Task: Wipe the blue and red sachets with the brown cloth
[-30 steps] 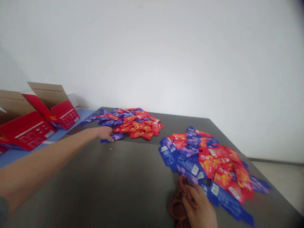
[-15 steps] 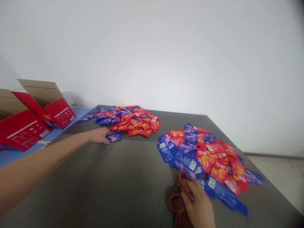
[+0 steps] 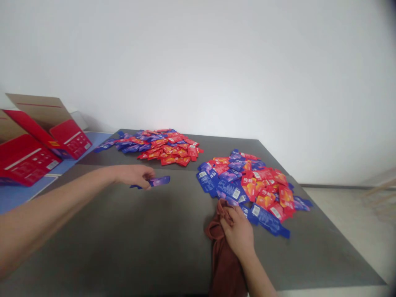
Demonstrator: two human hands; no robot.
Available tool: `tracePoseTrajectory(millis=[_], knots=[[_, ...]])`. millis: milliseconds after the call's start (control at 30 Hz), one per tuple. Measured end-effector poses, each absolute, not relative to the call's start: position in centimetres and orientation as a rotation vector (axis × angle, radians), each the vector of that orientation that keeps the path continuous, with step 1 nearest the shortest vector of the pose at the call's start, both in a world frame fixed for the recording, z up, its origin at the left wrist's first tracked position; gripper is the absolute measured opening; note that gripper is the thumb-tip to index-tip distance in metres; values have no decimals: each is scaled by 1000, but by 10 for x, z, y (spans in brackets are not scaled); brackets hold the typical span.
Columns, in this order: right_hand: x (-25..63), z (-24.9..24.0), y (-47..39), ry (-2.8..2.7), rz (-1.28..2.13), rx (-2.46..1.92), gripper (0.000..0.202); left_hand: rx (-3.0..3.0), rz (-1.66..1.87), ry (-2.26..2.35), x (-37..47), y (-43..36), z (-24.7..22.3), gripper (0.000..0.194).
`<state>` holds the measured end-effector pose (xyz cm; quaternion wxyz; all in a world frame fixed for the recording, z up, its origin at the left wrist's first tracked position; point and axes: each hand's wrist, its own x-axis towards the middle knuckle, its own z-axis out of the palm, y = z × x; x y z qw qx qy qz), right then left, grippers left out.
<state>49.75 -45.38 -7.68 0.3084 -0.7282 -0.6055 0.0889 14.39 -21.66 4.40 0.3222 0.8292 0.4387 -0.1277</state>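
My left hand [image 3: 137,175] is closed on a flat blue-purple packet [image 3: 161,180], whose ends stick out on both sides of the fingers. It is just in front of the left pile of red and blue packets [image 3: 173,148]. My right hand [image 3: 237,231] grips a bunched reddish-brown cloth [image 3: 225,260], which hangs down toward the near edge of the table. Right beside that hand lies the second pile of red and blue packets [image 3: 256,181], with a blue packet [image 3: 269,218] at its near side.
The piles rest on a dark grey table [image 3: 173,231]. To the left, red cardboard boxes [image 3: 71,138] with raised brown flaps stand on a blue surface [image 3: 95,140]. A white wall [image 3: 198,66] rises behind, and pale floor [image 3: 337,206] shows at the right.
My left hand has lifted the blue-purple packet off the table and moved slightly right with it. My right hand still holds the cloth. The whole view has shifted somewhat.
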Motion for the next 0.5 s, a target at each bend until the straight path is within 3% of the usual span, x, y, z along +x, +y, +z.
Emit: tracePoseTrajectory(millis=[200, 500], knots=[[495, -69, -453, -1593, 246, -1908, 18, 2277, -307, 1004, 204, -304, 8, 45], [409, -46, -444, -1989, 261, -1720, 10, 2332, 228, 1252, 211, -345, -51, 41]])
